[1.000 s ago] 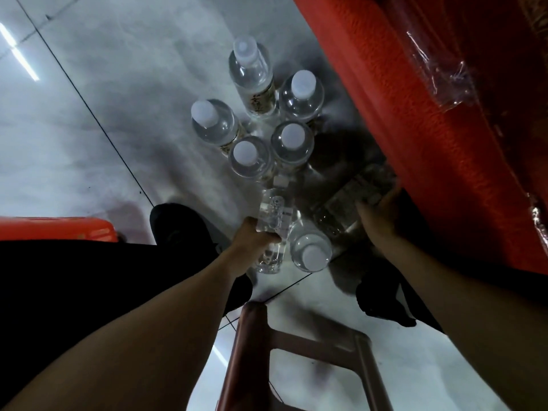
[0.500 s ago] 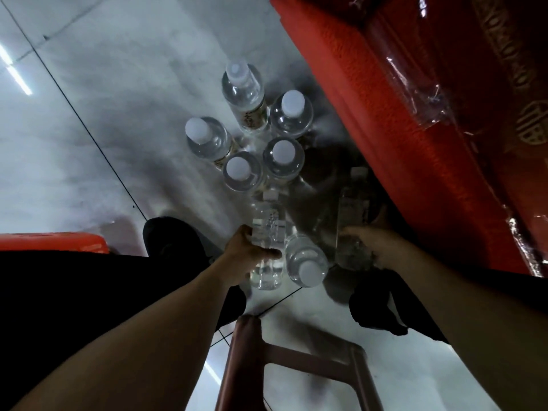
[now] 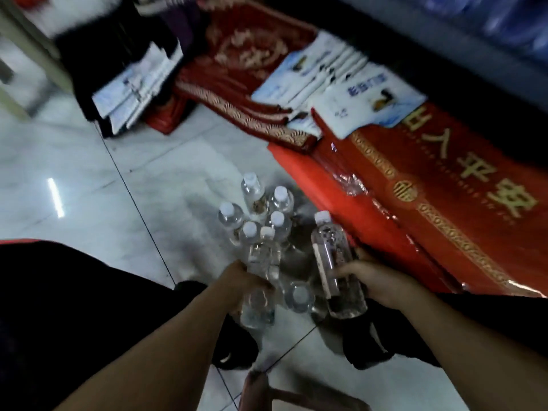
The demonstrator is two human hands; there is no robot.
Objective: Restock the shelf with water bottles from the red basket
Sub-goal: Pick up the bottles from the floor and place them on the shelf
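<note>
I see my left hand (image 3: 243,281) wrapped around a clear bottle (image 3: 261,271), fingers closed on its middle. My right hand (image 3: 375,281) grips another bottle (image 3: 335,262), tilted, white cap up, with a narrow label strip I can't read. One more bottle (image 3: 299,297) stands on the floor (image 3: 89,179) between them, five bottles (image 3: 261,209) cluster just beyond. Red mat (image 3: 444,203) to the right has gold Chinese characters, "平安" readable. Blurry white packets (image 3: 341,84) behind.
</note>
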